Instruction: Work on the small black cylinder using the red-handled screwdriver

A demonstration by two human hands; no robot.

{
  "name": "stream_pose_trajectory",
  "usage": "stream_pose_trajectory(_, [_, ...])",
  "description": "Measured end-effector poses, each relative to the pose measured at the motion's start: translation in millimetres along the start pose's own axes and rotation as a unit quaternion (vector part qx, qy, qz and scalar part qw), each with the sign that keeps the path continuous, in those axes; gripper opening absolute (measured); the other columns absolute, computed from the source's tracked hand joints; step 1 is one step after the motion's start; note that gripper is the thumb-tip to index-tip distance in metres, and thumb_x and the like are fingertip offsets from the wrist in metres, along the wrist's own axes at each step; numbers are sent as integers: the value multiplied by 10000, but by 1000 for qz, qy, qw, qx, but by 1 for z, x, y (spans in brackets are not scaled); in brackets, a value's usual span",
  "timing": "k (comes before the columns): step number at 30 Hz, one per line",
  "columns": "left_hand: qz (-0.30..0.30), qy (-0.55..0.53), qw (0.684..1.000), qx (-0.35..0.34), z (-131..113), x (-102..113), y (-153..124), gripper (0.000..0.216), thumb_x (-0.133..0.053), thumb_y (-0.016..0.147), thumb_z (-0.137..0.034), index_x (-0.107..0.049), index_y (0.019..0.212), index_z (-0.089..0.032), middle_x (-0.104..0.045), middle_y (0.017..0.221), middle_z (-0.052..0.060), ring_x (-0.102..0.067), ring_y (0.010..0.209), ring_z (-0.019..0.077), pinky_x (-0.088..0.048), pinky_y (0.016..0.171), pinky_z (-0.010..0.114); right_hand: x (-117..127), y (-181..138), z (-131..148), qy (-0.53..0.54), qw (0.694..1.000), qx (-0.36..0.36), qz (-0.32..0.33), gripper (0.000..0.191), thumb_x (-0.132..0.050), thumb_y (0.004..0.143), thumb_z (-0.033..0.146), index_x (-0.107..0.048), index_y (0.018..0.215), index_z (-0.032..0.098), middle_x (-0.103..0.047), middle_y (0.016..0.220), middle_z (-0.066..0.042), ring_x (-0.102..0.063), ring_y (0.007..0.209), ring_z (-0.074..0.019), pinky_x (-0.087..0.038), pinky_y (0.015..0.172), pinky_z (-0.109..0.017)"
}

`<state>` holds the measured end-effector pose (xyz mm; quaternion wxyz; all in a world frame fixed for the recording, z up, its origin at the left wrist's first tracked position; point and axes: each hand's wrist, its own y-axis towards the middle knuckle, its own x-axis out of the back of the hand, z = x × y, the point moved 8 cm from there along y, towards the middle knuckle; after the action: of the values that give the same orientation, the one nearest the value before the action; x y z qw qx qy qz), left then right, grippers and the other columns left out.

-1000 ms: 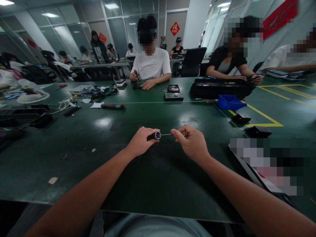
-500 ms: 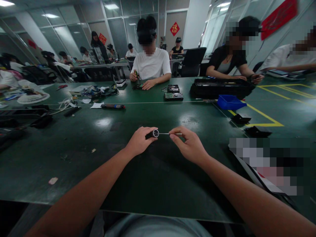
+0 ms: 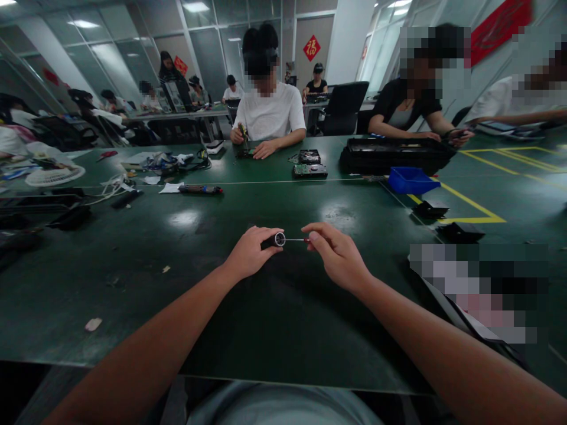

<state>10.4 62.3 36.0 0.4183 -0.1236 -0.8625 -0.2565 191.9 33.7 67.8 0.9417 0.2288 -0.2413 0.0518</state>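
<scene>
My left hand [image 3: 250,254] is wrapped around a short black cylinder [image 3: 279,239], its silver-rimmed open end turned to the right. Into that end points the slim metal shaft of a screwdriver [image 3: 296,240], with a bit of red showing at my fingertips. My right hand [image 3: 339,254] pinches the screwdriver between thumb and fingers, and its handle is mostly hidden by them. Whether the tip touches anything inside the cylinder I cannot tell. Both hands are above the green table [image 3: 283,330].
Ahead lie a dark pen-shaped tool [image 3: 201,189] and hard drives [image 3: 310,170]. A blue bin [image 3: 411,180], a long black casing [image 3: 394,156] and black pieces [image 3: 460,231] are to the right. Cables [image 3: 113,188] lie left. A co-worker in white [image 3: 270,115] sits opposite.
My right fingers have shifted their hold on the screwdriver, and red now shows beside them. The forefinger is raised more. My left hand and the cylinder stay nearly in place.
</scene>
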Motion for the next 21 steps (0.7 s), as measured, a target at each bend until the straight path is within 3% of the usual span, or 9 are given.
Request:
stream_pose_trajectory(4, [5,2,1000,1,-2,0,1,352,-682,898,-285,-651,1247,-255,-687,1238,37,-620,1107,240,-450,1022,449,0,-1,-3,16,1000,-18,-14,201,-478,983,342,-651,1043,259,-656,753,-3,-646,720,-188,-471,683,-337])
stream_pose_trajectory(6, [1,6,1000,6,-2,1,1,365,-684,899,-291,-646,1260,-256,-687,1236,36,-617,1099,242,-456,1013,448,2,-1,-9,73,996,-42,-42,166,-552,945,347,-621,1061,251,-682,819,-14,-671,775,-199,-500,721,-351])
stream_pose_trajectory(10, [-12,6,1000,15,-1,3,-1,406,-693,898,-314,-626,1295,-263,-688,1223,40,-615,1087,243,-474,995,442,-1,-1,-25,187,975,-84,-81,217,-631,903,442,-653,917,226,-705,842,-39,-679,807,-203,-534,784,-372])
stream_pose_trajectory(17, [-55,18,997,-48,-13,12,1,402,-654,934,-302,-585,1329,-276,-648,1313,43,-572,1240,221,-275,1191,531,-7,0,-40,363,910,-156,-125,247,-624,899,470,-666,900,227,-659,831,-27,-645,769,-169,-558,842,-378])
stream_pose_trajectory(21, [-20,45,998,-51,-13,13,3,361,-629,948,-297,-601,1308,-298,-651,1310,37,-569,1241,228,-262,1185,559,-13,3,-50,410,881,-223,-78,268,-630,883,487,-629,801,232,-585,699,1,-593,638,-165,-578,833,-408])
